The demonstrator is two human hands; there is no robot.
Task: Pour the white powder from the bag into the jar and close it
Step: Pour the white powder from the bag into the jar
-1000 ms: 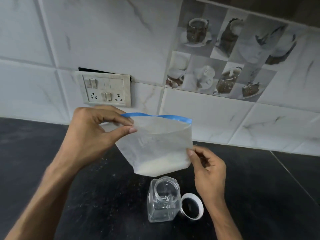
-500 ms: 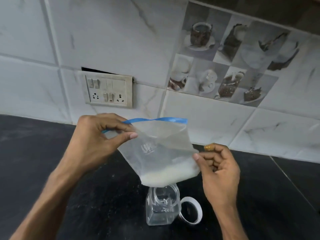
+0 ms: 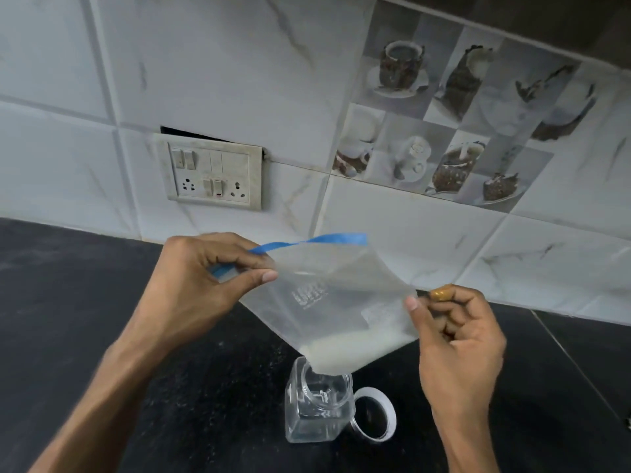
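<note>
Left hand (image 3: 201,285): pinching the bag (image 3: 327,302) at its top corner, just under the blue zip strip (image 3: 307,241), thumb and fingers closed on the plastic.
Right hand (image 3: 457,339): closed on the bag's lower right edge, fingers curled; a yellowish patch sits on one fingertip, and I cannot tell what it is.
Bag: clear plastic, held in the air, tilted, above the jar (image 3: 319,404).
Powder (image 3: 355,349): white, settled along the bag's bottom edge, none of it in the jar yet.
Jar: clear, open, standing on the dark bench (image 3: 85,319), directly beneath the bag's lowest corner.
Lid (image 3: 375,418): white ring lying on the bench, touching or just beside the jar on its right.
Step in hand: judged to be lining up the pour.
Doing it well: the zip end has to come round over the jar's mouth; lift the bottom slowly, keep the opening narrow and low, so powder slides instead of dumping.
Risk: the jar's mouth is small, so powder could spill on the bench.
Writing: pale print on the bag's face, too blurred to read.
</note>
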